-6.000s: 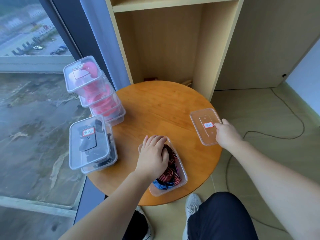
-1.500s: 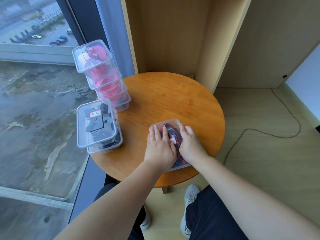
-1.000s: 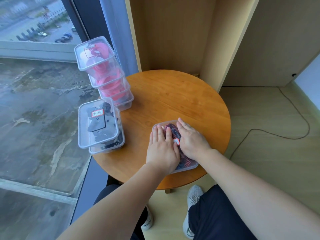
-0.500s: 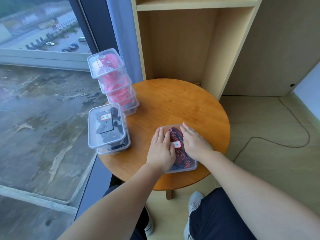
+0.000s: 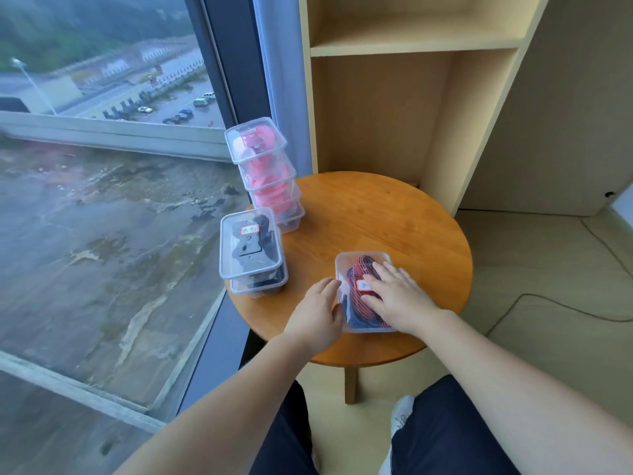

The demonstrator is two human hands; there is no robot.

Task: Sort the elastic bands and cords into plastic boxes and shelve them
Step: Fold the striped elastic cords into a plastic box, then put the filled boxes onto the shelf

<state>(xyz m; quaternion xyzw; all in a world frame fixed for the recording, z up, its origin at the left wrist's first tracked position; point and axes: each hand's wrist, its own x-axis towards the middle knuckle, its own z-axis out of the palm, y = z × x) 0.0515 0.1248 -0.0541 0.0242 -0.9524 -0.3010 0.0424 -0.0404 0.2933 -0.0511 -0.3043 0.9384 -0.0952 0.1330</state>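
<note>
The wooden shelf unit (image 5: 411, 49) stands behind the round table (image 5: 376, 214), and more of it shows than half a second ago: a shelf board now crosses the top of the view. On the table's left edge by the window, the tall stack of clear boxes holding pink bands (image 5: 263, 173) and the two stacked boxes of black bands (image 5: 251, 252) sit where they did before. The box of red and blue cords (image 5: 363, 327) lies on the near part of the table, well apart from the shelf. It is closed under its clear lid (image 5: 347, 269), which six seconds ago lay loose on the table's right side.

The right hand (image 5: 397, 296) stays flat on the lid, fingers straight and spread, pressing down. The left hand (image 5: 317, 313), flat on the lid a moment ago, has slid off; it now lies relaxed against the box's left wall, gripping nothing. With it gone, the small red-edged label (image 5: 363, 285) shows just beside the right fingertips.
</note>
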